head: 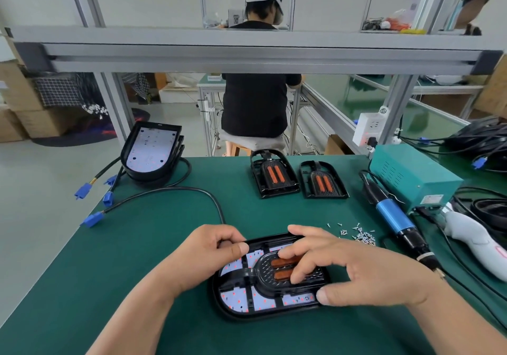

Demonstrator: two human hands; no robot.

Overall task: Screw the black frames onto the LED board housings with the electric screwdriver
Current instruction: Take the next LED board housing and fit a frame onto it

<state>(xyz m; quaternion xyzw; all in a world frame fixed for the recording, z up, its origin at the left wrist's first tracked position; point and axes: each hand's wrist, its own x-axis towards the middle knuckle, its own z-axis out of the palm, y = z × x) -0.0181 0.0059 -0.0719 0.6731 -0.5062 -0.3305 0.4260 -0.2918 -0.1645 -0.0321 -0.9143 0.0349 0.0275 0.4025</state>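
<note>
Step in hand, by the look of it: seating the black frame (251, 273) into the LED board housing (233, 313) before any screw goes in. The housing lies flat on the green mat (131, 258), near the front edge & right under the person. The frame sits on top of it, over the white LED board w/ its red dots.

The left hand (205, 256) holds the far-left end: fingers curled round the rim, thumb (237, 249) pressed flat on the frame's edge, i.e. a pinch. The right hand (348, 269) is spread wide across the frame. Its index reaches the far rim, the middle fingers (297, 271) press on the grille w/ the two orange strips, and the thumb sits against the near rim.

To do it well: push evenly at both ends so the frame drops flush all round, no corner riding high. Whether it's fully seated can't be told from here. Check the screw holes line up before letting go. One hand, prob. the left, should clamp frame to housing when the right goes for a screw.

The screws (359, 235) lie in a loose heap just right of the housing. The electric screwdriver (395, 220) lies on the mat beyond them, untouched. Both look an easy reach on the right. Bit square to the board & light pressure, b/c plastic likely strips easily.

Two spare frames (274, 175) wait further back.
</note>
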